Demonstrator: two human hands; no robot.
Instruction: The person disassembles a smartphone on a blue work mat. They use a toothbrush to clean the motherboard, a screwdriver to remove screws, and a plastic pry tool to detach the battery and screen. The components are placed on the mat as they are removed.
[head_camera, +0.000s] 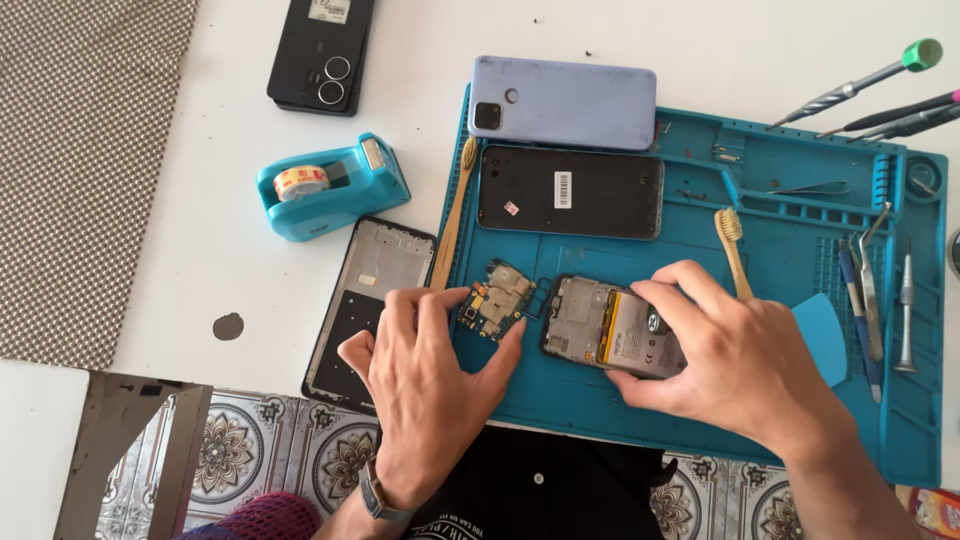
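Observation:
My left hand (425, 375) rests at the left edge of the blue work mat (700, 210), its fingertips touching a small circuit board (497, 298). My right hand (735, 355) grips the right end of an opened phone body (600, 325) with its battery and inner frame showing. The board lies just left of that phone. A phone frame with a black lower part (365, 300) lies under my left hand, half off the mat.
On the mat lie a black phone panel (570, 190), a lilac phone back (563, 102), two bamboo brushes (733, 250), a blue pick (822, 335), tweezers and screwdrivers (880, 300). A blue tape dispenser (330, 185) and black phone (320, 55) sit on the white table.

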